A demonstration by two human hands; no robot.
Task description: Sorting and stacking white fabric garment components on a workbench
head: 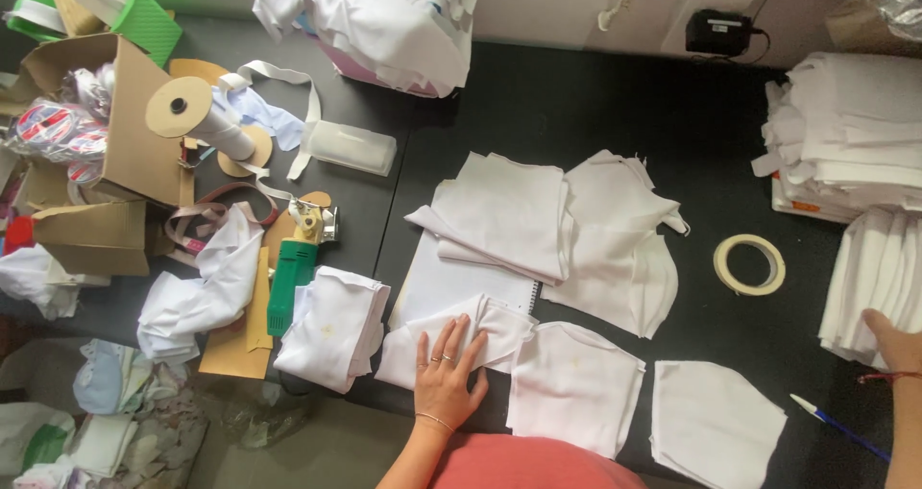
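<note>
My left hand (447, 374) lies flat, fingers spread, pressing a folded white cloth piece (461, 340) at the near edge of the black table (595, 105), gripping nothing. My right hand (893, 340) rests open on the white fabric stack (879, 278) at far right. I'd keep the palm firm so the layers stay aligned.
</note>
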